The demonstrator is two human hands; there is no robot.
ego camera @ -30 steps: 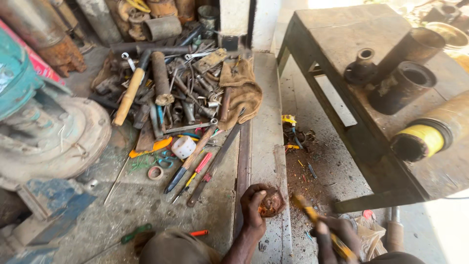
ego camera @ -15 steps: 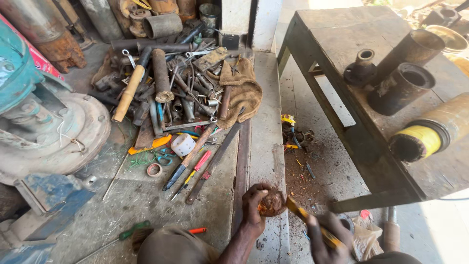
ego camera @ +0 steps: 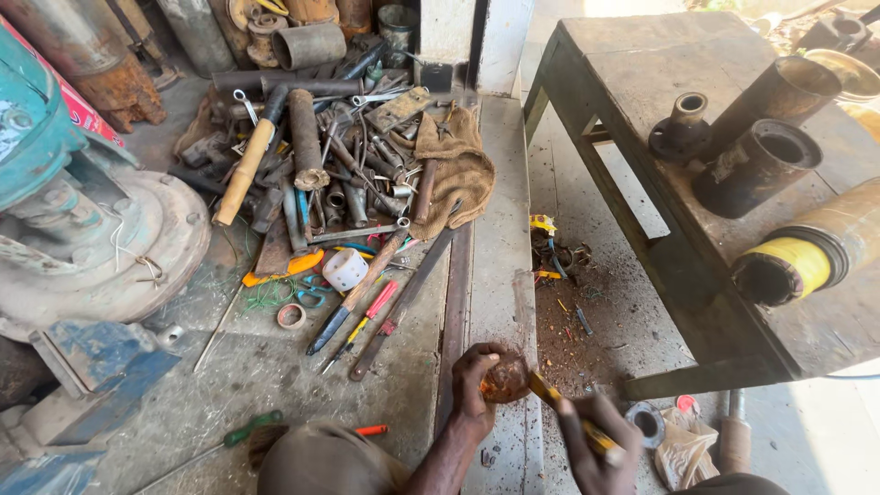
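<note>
The left hand [ego camera: 477, 385] clasps a rusty round part [ego camera: 506, 378] while the right hand [ego camera: 591, 445] grips a yellow-handled tool [ego camera: 559, 403] against it.

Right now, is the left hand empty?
No, the left hand grips a small rusty round part while the right hand holds a yellow-handled tool against it.

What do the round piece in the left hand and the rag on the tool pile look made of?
Round piece: likely rusted iron or steel, orange-brown and rough. Rag: tan woven cloth, limp, folded, soiled. The left hand grips the piece.
</note>
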